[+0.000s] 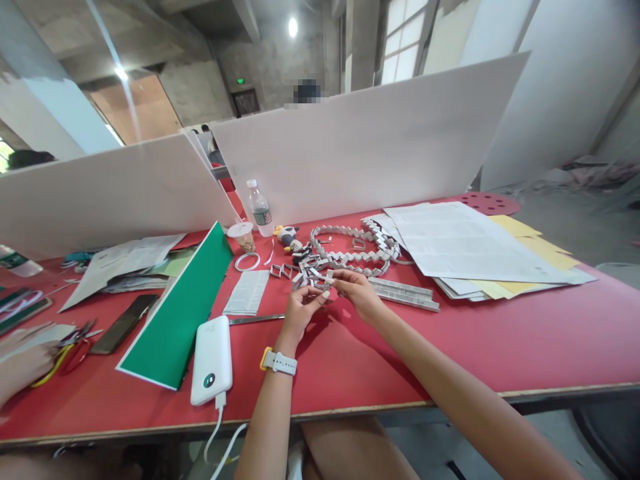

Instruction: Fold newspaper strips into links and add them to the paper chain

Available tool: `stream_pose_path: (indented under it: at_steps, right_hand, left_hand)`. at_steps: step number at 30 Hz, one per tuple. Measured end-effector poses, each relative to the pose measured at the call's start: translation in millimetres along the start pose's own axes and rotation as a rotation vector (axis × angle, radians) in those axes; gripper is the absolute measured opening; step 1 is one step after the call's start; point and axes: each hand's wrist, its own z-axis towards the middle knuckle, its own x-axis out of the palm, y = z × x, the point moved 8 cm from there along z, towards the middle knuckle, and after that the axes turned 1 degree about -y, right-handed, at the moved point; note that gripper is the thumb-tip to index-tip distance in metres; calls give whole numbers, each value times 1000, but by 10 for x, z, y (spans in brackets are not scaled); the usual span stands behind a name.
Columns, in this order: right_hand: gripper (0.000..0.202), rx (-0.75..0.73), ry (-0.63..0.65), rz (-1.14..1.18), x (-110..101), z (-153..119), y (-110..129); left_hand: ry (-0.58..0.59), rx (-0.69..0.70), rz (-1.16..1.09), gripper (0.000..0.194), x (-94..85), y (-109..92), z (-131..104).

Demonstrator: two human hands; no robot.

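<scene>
Over the red table, both my hands meet in front of a pile of folded paper pieces (306, 265). My left hand (303, 308) has thumb and fingers pinched on a small folded paper strip (329, 280). Fingertips of my right hand (356, 292) close on the same strip from the other side; its exact fold is too small to make out. Behind them lies a long zigzag folded-paper chain (350, 256) in loops. Flat, long paper strips (405, 293) are by my right wrist. Left of my hands are a printed paper sheet (247, 293) and a metal ruler (257, 319).
A white power bank (212, 363) with a cable sits left of my forearm, beside a leaning green board (175, 313). Behind stand a cup (243, 237), a bottle (260, 210) and white partitions (360, 147). Paper stacks (475, 247) lie right. A co-worker's hand holds scissors (67, 353).
</scene>
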Motion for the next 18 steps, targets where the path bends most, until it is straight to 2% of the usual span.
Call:
stream_pose_path:
  at_steps: [5,10,15,18]
  right_hand:
    - [19,-1,-2,-27,6,-15,8]
    - [19,-23,2,-32,17,-17,14]
    - [19,-29,-6,-21,-3,-7,26]
    - [18,-26,2,-19,2,-11,18]
  left_hand:
    - [43,-81,0,35,40,40,-9]
    - [-12,-64,-7,36,4,62,22]
    - [-109,-47,-134,47,-64,107,46]
    - [-87,-63,-146,52,-51,131,54]
